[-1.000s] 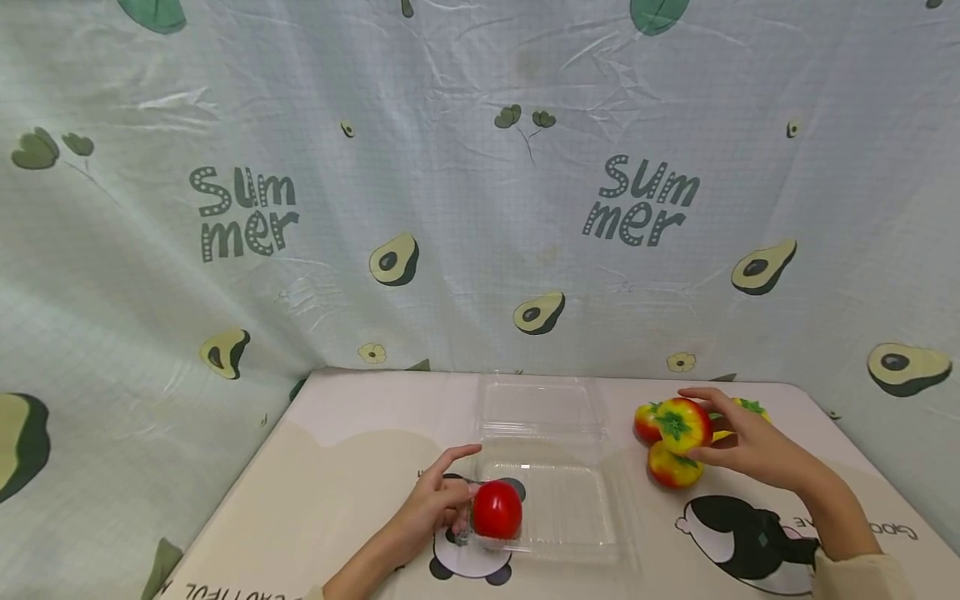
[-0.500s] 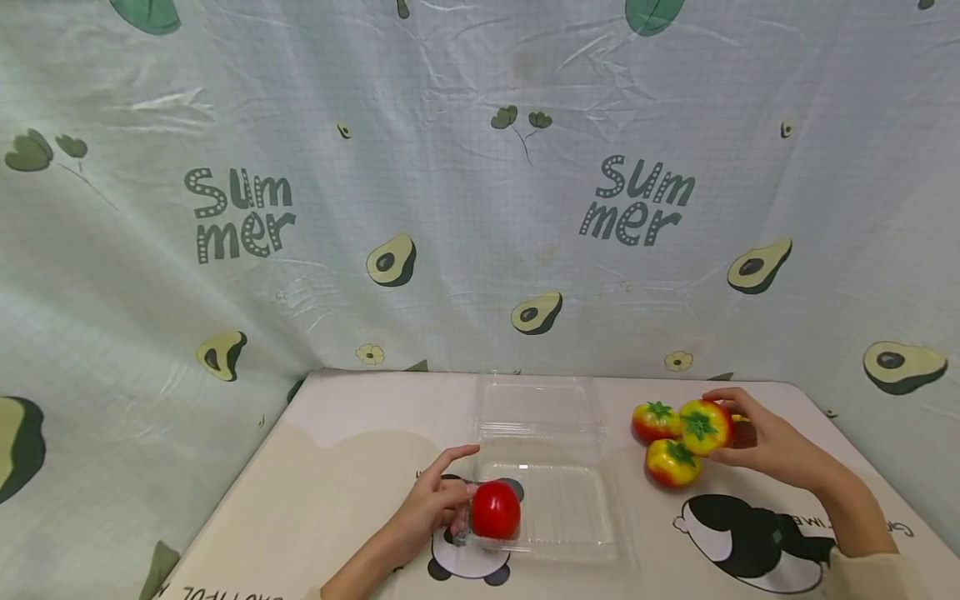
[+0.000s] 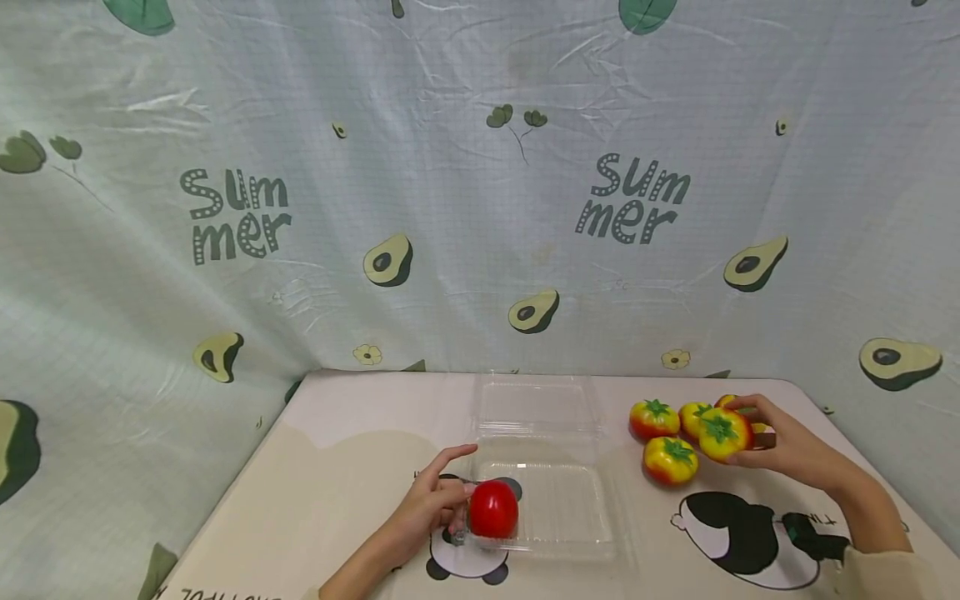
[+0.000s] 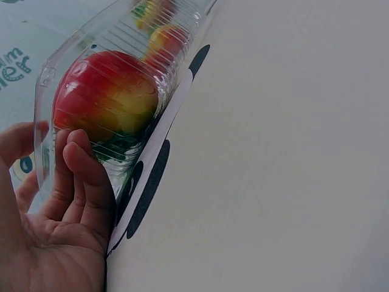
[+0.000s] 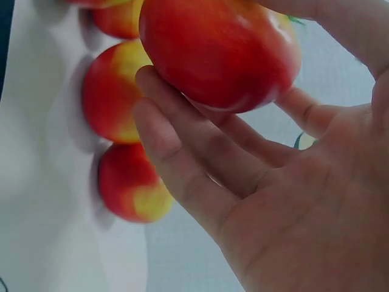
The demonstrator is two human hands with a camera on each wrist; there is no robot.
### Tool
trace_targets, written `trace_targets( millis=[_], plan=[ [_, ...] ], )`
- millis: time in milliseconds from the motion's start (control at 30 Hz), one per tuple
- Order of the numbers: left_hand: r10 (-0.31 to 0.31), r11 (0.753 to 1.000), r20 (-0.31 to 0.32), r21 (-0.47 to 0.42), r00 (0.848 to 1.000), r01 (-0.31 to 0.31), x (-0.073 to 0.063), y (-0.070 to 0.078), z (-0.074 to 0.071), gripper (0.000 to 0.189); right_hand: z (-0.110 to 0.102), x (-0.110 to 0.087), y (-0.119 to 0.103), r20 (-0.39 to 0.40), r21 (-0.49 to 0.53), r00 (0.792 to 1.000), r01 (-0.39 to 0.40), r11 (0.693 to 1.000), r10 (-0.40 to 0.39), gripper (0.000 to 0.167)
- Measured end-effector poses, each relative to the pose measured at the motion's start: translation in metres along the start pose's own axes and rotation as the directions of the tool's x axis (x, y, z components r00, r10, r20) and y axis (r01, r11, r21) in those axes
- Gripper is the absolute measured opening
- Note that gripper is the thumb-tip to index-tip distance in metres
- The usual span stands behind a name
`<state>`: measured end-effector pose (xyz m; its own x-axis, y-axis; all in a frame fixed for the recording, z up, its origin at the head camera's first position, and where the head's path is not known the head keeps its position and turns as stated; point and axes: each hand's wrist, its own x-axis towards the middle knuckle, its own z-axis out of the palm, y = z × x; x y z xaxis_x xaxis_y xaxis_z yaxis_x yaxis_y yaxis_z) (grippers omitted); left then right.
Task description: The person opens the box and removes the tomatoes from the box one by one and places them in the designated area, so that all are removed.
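My left hand (image 3: 422, 508) grips the left side of a clear plastic box (image 3: 566, 500) with an open lid; in the left wrist view several fingers (image 4: 85, 176) bend against its wall. Inside, at the left end, sits a shiny red toy tomato (image 3: 493, 509); its yellow and green side shows through the plastic in the left wrist view. At the right, my right hand (image 3: 787, 442) holds another red-and-yellow toy tomato (image 3: 724, 434) with a green leafy top, between thumb and fingers. In the right wrist view this tomato (image 5: 219, 52) is above the fingers.
Several more toy tomatoes (image 3: 670, 461) lie around the right hand, some partly hidden behind it. The clear lid (image 3: 536, 407) lies back behind the box. A patterned cloth (image 3: 450, 208) hangs behind the table (image 3: 337, 467), which carries printed cartoon figures.
My right hand has moved right with the toy tomato, baring more of the tomatoes on the table. The left hand stays at the box. The head view has shifted slightly.
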<state>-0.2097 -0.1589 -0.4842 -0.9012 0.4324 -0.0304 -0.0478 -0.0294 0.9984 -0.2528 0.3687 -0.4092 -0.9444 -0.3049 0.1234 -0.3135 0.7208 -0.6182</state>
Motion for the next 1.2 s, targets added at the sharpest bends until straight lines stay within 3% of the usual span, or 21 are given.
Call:
trace_targets(
  millis=[467, 1200],
  plan=[
    [-0.003, 1.0, 0.004, -0.004, 1.0, 0.003, 0.001, -0.004, -0.001, 0.065, 0.0, -0.002, 0.02, 0.129, 0.046, 0.99, -0.07, 0.997, 0.063, 0.074],
    [-0.011, 1.0, 0.001, -0.003, 1.0, 0.011, 0.002, -0.003, -0.001, 0.065, 0.006, -0.002, 0.029, 0.172, 0.091, 0.983, -0.076, 0.993, 0.06, 0.074]
  ],
)
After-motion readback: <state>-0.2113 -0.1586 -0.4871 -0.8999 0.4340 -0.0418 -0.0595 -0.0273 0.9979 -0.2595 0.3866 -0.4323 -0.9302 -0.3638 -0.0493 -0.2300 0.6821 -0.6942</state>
